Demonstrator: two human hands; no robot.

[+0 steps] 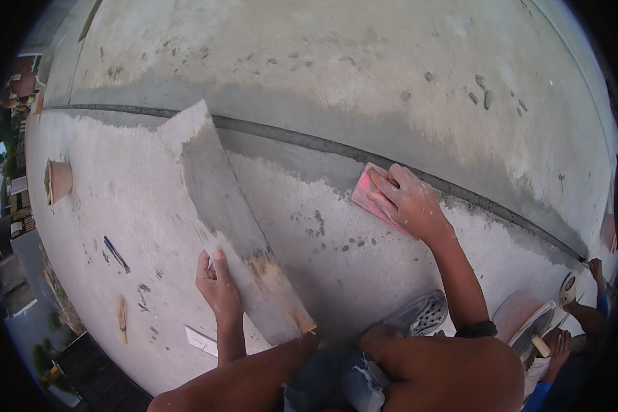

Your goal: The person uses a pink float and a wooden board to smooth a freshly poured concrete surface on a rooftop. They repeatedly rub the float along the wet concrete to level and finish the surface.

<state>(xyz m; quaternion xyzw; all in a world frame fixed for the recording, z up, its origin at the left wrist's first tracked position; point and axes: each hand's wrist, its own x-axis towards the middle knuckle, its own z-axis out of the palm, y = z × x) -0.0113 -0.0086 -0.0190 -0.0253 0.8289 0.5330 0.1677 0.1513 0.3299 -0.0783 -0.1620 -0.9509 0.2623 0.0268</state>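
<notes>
as the right hand (pixel 413 202) clamps a pink block (pixel 368 193) on the grey surface (pixel 302 202) just beside the dark groove (pixel 309 141), the left hand (pixel 218 285) is at the left edge of the board (pixel 230 199), its grip impossible to tell, and flat, even strokes would likely spare the groove.

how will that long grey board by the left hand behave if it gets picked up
The board is probably stiff, since it runs long with hardly any sag or curl. It may feel somewhat heavier than plain wood, as grey residue coats most of it. Its edges might shed crumbs or splinters, given the ragged far end and the brown patches showing nearer the body.
</notes>
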